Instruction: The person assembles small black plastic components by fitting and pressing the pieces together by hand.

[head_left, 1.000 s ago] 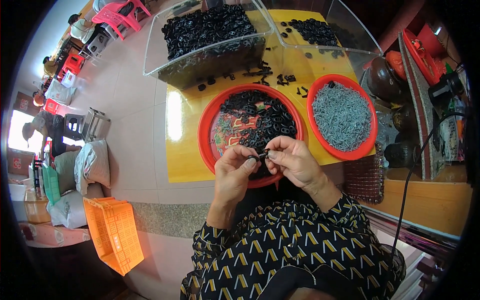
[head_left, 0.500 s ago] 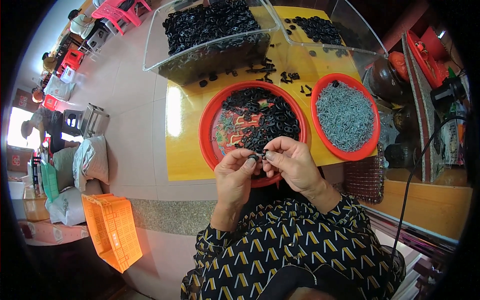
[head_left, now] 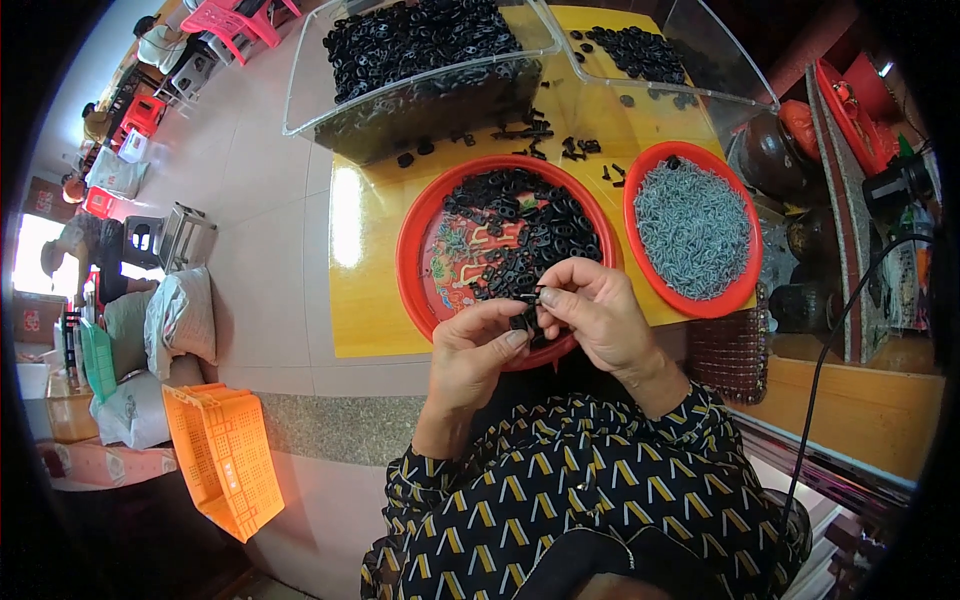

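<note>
Hands: right (head_left: 606,318) pinches black part (head_left: 538,299) (left (head_left: 470,356): grip unclear) | red tray (head_left: 408,262), clear bin (head_left: 440,112): black pieces (head_left: 565,235) | basin (head_left: 756,240): screws (head_left: 692,232)

Looks like a workshop: clear bin (head_left: 430,112) of black parts (head_left: 420,45) stands at yellow table's (head_left: 375,260) far-left corner, red tray (head_left: 738,293) of small metal pieces (head_left: 692,232) near right edge.

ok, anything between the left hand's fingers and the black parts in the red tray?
Nothing visible. In view, the left hand overlaps the near rim of the red tray; the black parts lie uncovered beyond.
</note>
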Demonstrator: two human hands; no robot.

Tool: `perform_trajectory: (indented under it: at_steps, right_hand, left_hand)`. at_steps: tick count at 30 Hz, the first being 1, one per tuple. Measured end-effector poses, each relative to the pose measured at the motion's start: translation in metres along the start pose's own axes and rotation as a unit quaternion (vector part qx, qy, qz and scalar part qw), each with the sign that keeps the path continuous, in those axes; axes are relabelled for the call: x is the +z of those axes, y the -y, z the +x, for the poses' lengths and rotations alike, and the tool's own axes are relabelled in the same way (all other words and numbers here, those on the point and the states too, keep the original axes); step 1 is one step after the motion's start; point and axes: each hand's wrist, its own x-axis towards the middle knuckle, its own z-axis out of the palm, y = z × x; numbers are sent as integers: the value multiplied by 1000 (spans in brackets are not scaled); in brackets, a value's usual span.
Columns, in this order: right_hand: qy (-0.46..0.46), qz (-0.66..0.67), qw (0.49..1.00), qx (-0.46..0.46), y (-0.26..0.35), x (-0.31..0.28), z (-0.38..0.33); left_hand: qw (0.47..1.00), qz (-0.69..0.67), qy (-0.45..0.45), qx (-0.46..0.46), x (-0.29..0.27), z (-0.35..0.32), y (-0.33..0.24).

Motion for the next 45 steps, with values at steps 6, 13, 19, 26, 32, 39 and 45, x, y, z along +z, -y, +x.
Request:
perform_trajectory:
  at_steps: [6, 13, 19, 26, 32, 39, 45]
  right_hand:
    - [-38, -135, 990, 23, 10, 3, -9]
    - [-18, -181, 983, -2, 7, 3, -8]
    - [-20, -214, 976, -26, 4, 6, -7]
    - [-6, -246, 969, -12, 6, 3, -7]
    - [-1, -270, 963, -19, 5, 4, -6]
    - [12, -185, 982, 46, 6, 4, -5]
    - [72, -73, 989, 110, 5, -12, 4]
  left_hand:
    - [999, -53, -2, 2, -4, 0, 2]
    - [999, -12, -24, 18, -2, 0, 3]
    - [999, 14, -23, 31, -3, -1, 5]
    - [997, 63, -4, 37, -3, -2, 5]
    - [995, 95, -11, 42, 2, -2, 4]
    - [992, 114, -7, 48, 0, -3, 7]
    - [995, 90, -9, 49, 7, -4, 2]
